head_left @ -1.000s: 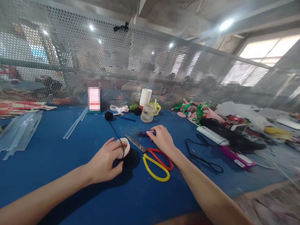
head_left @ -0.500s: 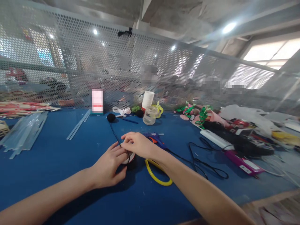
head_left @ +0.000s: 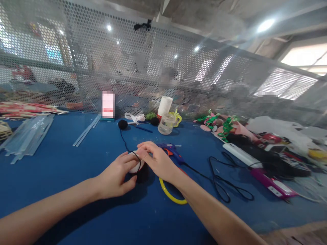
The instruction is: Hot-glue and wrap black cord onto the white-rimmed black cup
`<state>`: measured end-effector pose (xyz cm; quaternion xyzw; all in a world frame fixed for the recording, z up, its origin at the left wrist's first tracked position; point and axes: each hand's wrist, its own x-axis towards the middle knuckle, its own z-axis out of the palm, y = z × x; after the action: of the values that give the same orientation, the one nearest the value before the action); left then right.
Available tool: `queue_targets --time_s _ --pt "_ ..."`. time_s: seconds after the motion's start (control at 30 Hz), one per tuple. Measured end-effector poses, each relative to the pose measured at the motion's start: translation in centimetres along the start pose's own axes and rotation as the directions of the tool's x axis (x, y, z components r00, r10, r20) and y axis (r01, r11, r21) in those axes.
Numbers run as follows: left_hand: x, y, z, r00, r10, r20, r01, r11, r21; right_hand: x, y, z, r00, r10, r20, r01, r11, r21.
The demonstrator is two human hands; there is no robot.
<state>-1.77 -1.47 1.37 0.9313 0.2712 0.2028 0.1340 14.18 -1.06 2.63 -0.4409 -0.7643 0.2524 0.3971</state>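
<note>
At lower centre of the frame, the left hand (head_left: 114,178) gripped a small round white cup (head_left: 133,167), fingers curled tight about it. The right hand (head_left: 158,161) had its fingertips pinched together on the thin black thread (head_left: 124,141) at the rim. Judged step: seating thread on the cup; the next move called for even tension. The thread ran up to a fuzzy black ball (head_left: 123,124).

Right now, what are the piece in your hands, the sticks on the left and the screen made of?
Piece: white, smooth-looking, perhaps plastic or foam; largely covered, so unsure. Sticks: translucent and glossy, likely plastic or glue. Screen: pale sheet punched with even holes, seemingly painted metal.
</note>
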Motion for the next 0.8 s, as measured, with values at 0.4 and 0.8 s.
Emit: queue_targets --time_s 0.4,0.8 --pt "-0.2 0.3 0.0 1.0 0.001 0.025 -0.001 1.0 0.025 0.6 -0.9 -0.9 0.976 0.065 0.21 -0.046 0.995 -0.094" --pt "0.3 -0.5 0.0 0.959 -0.261 0.106 0.282 0.869 -0.407 -0.9 1.4 -1.0 0.917 0.395 -0.053 -0.304 0.779 0.549"
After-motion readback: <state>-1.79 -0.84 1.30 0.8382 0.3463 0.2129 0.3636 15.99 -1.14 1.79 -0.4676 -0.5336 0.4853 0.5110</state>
